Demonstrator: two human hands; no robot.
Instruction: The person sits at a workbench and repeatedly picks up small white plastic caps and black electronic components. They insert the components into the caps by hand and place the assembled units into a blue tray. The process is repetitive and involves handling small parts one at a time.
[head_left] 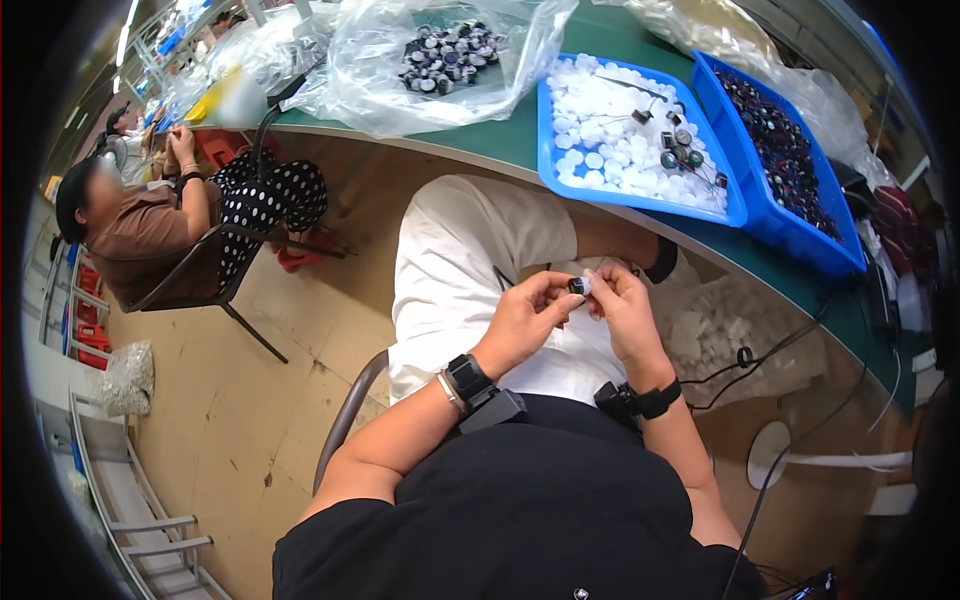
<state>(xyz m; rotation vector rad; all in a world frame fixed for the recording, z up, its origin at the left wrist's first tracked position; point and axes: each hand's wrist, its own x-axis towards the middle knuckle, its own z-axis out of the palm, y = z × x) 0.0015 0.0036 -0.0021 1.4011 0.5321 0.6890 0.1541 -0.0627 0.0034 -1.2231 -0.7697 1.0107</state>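
Note:
Above my lap, my left hand (522, 318) pinches a small black round part (576, 286) between thumb and fingertips. A thin dark wire seems to trail from it beside the hand. My right hand (628, 312) meets it from the other side, its fingers closed on a small white cap (587, 285) against the black part. Fingertips partly hide both pieces, so I cannot tell how far they fit together. On the table edge ahead, a blue tray (545, 130) holds many white caps (592, 160) and several black wired parts (682, 150).
Right of the tray stands a deeper blue bin (783, 222) full of dark wired parts. A clear plastic bag (350, 95) with black-and-white pieces (450, 58) lies on the green table (510, 140). Cables (760, 362) hang at right. Another person (150, 225) sits at left.

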